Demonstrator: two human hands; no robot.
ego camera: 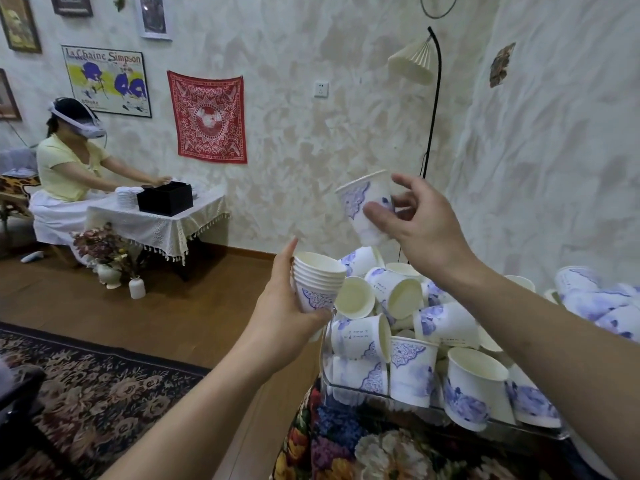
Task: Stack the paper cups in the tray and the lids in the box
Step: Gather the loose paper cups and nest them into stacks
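Note:
My left hand [287, 306] grips a nested stack of several white paper cups with blue print [318, 282], mouths up, held at the left edge of a clear tray [349, 388]. My right hand [419, 220] holds a single printed cup [363, 206] in the air above the tray, tilted with its mouth up and to the left. The single cup is higher than the stack and apart from it. The tray is heaped with many loose cups [415, 327] lying at all angles. No lids lie near my hands.
The tray sits on a flowered tablecloth [346, 441]. More cups [595, 299] lie at the right edge. A floor lamp [433, 98] stands behind the tray. Far left, another person [69, 168] works at a small table with a black box [166, 199] and white lids [126, 195].

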